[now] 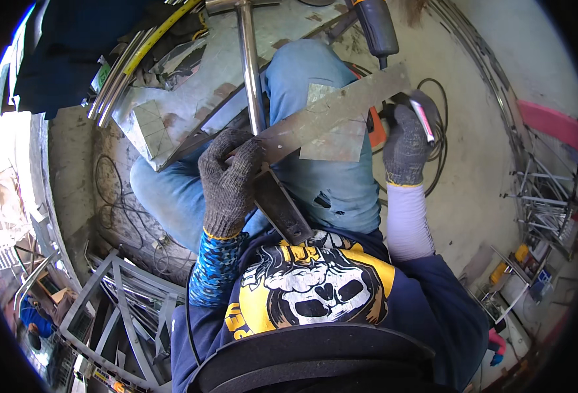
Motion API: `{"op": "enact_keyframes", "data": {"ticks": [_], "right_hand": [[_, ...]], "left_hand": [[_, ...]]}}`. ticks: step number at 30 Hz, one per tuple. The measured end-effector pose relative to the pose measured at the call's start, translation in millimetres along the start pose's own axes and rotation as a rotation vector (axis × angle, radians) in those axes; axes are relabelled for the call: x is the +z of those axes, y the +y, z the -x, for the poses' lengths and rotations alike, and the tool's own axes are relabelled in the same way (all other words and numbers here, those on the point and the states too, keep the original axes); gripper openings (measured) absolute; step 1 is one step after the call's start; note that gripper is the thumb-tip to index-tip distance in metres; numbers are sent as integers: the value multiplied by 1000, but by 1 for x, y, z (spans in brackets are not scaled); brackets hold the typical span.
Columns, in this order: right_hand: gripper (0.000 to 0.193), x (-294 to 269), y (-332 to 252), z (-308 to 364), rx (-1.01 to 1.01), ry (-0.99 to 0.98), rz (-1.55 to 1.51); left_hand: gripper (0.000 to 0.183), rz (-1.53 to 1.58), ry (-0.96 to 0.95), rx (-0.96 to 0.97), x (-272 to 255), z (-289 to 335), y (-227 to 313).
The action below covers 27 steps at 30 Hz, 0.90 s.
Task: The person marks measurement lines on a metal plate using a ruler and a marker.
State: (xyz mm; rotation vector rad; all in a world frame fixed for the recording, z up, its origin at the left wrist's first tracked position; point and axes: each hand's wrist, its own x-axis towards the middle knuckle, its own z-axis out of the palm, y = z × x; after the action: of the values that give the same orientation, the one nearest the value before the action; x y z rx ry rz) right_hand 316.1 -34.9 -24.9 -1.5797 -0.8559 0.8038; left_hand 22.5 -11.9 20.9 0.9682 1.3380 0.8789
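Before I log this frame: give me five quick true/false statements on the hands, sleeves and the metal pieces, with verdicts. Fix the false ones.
1. The left hand grips the steel square. True.
2. The right hand holds a marker pen. True.
3. The right hand is bare. False: it wears a grey knit glove.
4. The square's blade crosses over a metal plate. True.
5. Both forearm sleeves have the same colour. False: the left sleeve is patterned blue, the right sleeve pale.
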Motion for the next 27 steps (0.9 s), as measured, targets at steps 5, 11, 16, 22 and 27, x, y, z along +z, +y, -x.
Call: {"op": "enact_keyframes", "data": {"ticks": [5, 11, 16, 22, 27], "right_hand": [[32, 15, -41, 13, -696, 234, 449], [26, 42, -27, 28, -781, -166, 491], [27, 44, -28, 29, -845, -176, 544], [30, 44, -29, 33, -838, -177, 527], [31, 47, -31, 30, -877, -175, 535]], "left_hand": [[20, -155, -1, 77, -4, 1, 0], [19, -163, -2, 92, -3, 0, 1], [20, -184, -187, 89, -18, -9, 7], [21, -137, -342, -73, -26, -8, 6], [22, -214, -396, 9, -27, -18, 4]]}}
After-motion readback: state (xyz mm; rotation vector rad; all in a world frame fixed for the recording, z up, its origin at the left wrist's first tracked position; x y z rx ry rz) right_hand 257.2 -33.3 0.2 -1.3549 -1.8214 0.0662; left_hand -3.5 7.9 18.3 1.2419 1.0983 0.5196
